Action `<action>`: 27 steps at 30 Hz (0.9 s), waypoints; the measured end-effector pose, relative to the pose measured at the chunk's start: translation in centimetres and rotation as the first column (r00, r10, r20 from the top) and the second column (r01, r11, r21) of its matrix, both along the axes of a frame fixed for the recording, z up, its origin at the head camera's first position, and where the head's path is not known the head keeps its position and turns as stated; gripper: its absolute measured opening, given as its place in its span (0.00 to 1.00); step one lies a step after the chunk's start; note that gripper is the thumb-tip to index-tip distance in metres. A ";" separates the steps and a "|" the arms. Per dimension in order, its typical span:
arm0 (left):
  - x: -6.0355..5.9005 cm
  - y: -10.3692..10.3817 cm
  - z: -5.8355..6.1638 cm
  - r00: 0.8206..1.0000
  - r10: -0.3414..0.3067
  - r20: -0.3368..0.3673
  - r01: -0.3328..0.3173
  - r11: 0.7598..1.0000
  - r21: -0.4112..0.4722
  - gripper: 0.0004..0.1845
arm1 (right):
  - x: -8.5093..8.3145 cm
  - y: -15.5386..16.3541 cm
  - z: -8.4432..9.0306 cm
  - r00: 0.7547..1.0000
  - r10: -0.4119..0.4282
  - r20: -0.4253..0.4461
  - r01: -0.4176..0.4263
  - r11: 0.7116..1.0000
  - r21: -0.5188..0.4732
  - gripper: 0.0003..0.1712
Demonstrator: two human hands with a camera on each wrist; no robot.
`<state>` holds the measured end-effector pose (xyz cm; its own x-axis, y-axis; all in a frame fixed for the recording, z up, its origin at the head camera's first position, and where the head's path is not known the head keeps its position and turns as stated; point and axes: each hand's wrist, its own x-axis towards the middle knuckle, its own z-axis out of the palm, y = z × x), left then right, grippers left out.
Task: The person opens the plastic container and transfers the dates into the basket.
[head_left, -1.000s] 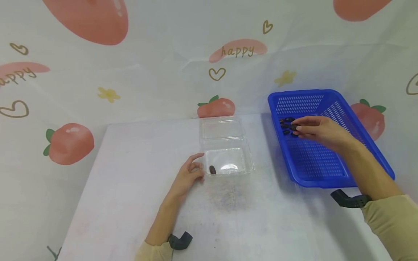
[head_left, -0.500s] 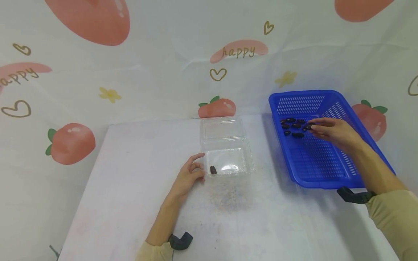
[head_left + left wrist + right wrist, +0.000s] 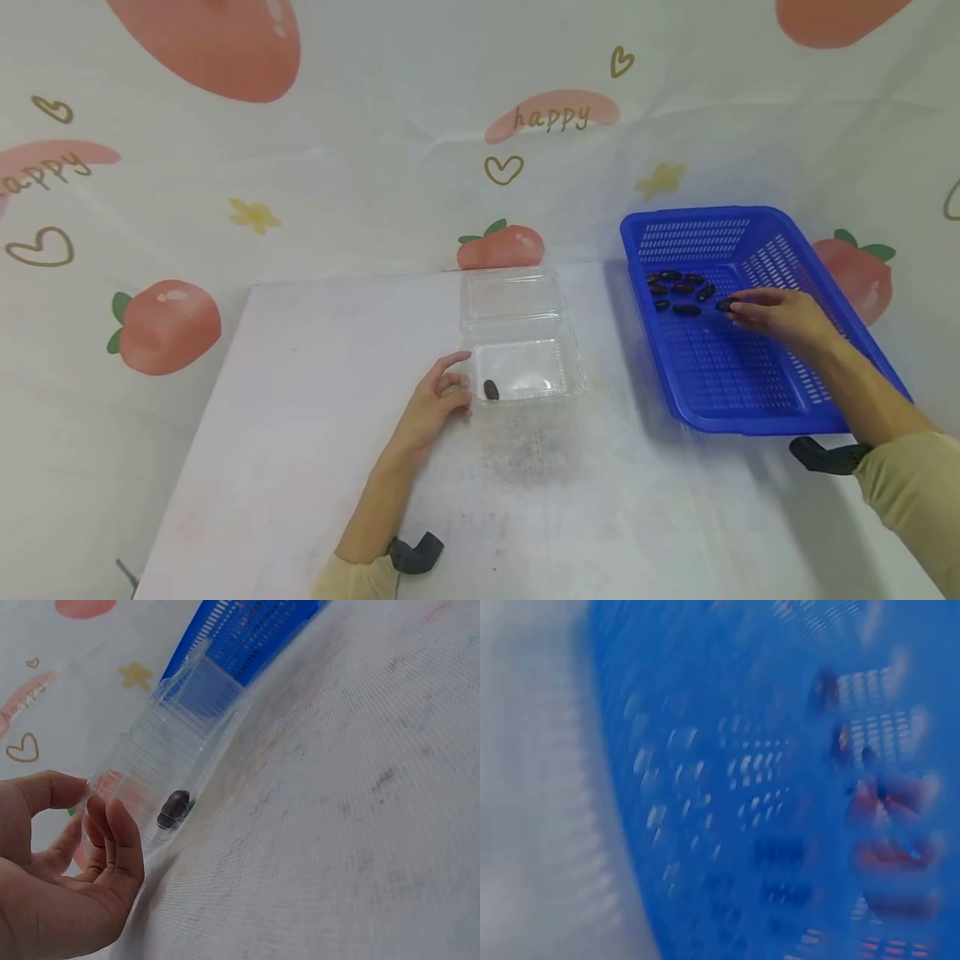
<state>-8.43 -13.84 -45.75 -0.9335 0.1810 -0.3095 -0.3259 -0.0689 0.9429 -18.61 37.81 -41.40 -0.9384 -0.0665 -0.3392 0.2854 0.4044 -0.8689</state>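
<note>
A clear plastic clamshell box lies with its lid folded back on the table. One dark brown oval fruit, date-like and wrinkled, sits in its near left corner. At the box's left side my left hand rests with relaxed, bent fingers touching the edge. My right hand is over the blue basket, pinching a dark date-like fruit between thumb and fingertips. Several more of these fruits lie on the basket's floor to its left. The right wrist view is badly blurred.
The blue basket stands right of the box, close to the patterned backdrop. A white cloth covers the table. Each wrist wears a dark camera mount, such as the left one.
My right hand has moved right and slightly nearer across the basket, away from the cluster. A fruit now lies apart, where the hand was half a second ago. My left hand has stayed put.
</note>
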 end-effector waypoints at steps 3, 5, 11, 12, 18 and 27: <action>0.0 0.0 0.0 1.000 0.003 0.002 -0.003 1.000 -0.001 0.33 | 0.2 0.4 -0.4 1.000 -0.023 0.000 0.023 0.996 -0.092 0.13; 0.0 0.0 0.0 1.000 0.005 0.001 -0.005 1.000 -0.003 0.33 | 0.2 0.6 -0.7 0.999 -0.042 0.006 0.042 0.988 -0.151 0.07; 0.0 0.1 0.0 1.000 -0.001 -0.002 0.001 1.000 0.009 0.33 | 0.0 0.5 -1.6 0.998 -0.064 -0.003 0.062 0.982 -0.180 0.13; 0.0 0.2 0.0 1.000 0.000 -0.001 0.000 1.000 0.012 0.33 | -0.1 0.5 -1.6 0.998 -0.066 -0.003 0.065 0.983 -0.171 0.11; 0.1 0.2 0.1 1.000 0.007 -0.002 -0.006 1.000 0.029 0.33 | -0.1 0.1 -1.8 1.000 -0.027 0.013 0.028 0.999 -0.041 0.28; 0.1 0.2 0.1 1.000 -0.003 0.005 0.003 1.000 0.023 0.33 | -0.2 -0.1 -2.0 1.000 -0.007 0.024 0.007 1.000 -0.003 0.31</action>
